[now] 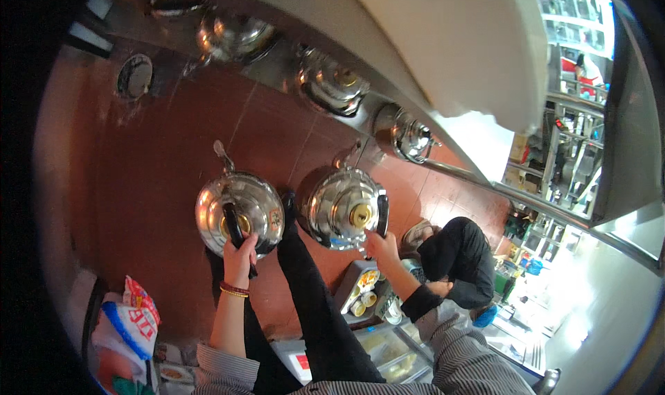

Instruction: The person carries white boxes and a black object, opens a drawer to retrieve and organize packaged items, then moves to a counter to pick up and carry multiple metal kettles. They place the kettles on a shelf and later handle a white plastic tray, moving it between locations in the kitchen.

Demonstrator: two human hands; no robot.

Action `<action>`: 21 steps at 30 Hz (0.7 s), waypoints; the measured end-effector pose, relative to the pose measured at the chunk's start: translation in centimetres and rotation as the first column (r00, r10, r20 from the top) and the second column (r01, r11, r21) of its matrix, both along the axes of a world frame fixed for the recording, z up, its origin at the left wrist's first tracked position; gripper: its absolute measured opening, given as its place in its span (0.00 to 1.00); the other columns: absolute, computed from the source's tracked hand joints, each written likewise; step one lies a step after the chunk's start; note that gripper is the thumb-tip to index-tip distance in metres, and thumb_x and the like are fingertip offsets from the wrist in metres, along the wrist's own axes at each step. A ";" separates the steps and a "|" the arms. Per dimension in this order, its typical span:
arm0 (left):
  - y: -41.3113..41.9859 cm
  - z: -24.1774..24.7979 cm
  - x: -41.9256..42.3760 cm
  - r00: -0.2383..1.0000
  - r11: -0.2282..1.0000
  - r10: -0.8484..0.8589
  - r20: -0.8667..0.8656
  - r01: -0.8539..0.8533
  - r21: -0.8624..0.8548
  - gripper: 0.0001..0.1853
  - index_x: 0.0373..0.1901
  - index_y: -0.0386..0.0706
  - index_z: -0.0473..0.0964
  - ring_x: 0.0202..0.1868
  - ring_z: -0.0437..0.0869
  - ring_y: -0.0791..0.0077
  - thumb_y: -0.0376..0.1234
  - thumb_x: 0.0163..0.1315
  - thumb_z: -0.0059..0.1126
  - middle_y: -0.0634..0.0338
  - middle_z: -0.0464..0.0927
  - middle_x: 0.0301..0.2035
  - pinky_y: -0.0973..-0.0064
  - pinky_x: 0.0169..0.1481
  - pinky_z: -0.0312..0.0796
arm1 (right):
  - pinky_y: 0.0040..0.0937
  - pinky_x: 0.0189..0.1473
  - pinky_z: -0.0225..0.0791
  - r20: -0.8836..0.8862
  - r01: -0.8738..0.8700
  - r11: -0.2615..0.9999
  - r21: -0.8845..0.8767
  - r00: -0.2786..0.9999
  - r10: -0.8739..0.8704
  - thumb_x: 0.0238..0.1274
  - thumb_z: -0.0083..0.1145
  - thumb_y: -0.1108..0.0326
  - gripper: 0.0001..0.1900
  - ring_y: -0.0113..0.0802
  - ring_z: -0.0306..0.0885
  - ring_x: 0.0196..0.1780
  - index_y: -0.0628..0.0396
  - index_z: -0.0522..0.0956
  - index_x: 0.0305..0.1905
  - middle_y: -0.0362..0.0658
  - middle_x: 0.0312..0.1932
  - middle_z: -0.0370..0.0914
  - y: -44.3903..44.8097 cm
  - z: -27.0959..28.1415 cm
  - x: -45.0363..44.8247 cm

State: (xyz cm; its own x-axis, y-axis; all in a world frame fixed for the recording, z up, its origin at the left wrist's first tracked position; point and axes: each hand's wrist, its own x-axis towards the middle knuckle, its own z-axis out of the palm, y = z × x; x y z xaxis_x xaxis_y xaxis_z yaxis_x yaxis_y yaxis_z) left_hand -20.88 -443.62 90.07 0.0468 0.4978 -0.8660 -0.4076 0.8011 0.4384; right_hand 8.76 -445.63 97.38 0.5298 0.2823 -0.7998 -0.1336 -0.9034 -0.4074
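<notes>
My left hand (240, 257) is wrapped around the black handle (235, 226) of a shiny metal kettle (208, 208). That kettle covers my left foot, and its spout points away from me. A second metal kettle (327, 208) hangs or stands to its right, with a brass-coloured lid knob (361, 216). My right hand (382, 249) grips the near end of its black handle (383, 213), thumb close to the lid. Whether either kettle touches the floor I cannot tell.
Under a metal counter stand more kettles (332, 78), (402, 130), (234, 36). A round drain cover (136, 76) is set in the red tiled floor (171, 150). A crouching person in dark trousers (457, 260) is close on my right, beside a grey container (356, 286). A plastic bag (130, 325) lies at left.
</notes>
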 end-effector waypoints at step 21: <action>5.4 36.4 -0.3 0.412 0.309 -0.365 -0.835 0.899 0.309 0.20 0.38 0.34 0.74 0.39 0.80 0.57 0.40 0.49 0.62 0.48 0.79 0.33 0.68 0.45 0.70 | 0.18 0.23 0.59 0.064 -0.561 0.798 0.219 0.824 0.562 0.51 0.63 0.63 0.13 0.17 0.67 0.25 0.65 0.75 0.31 0.35 0.22 0.72 -1.6 37.2 11.8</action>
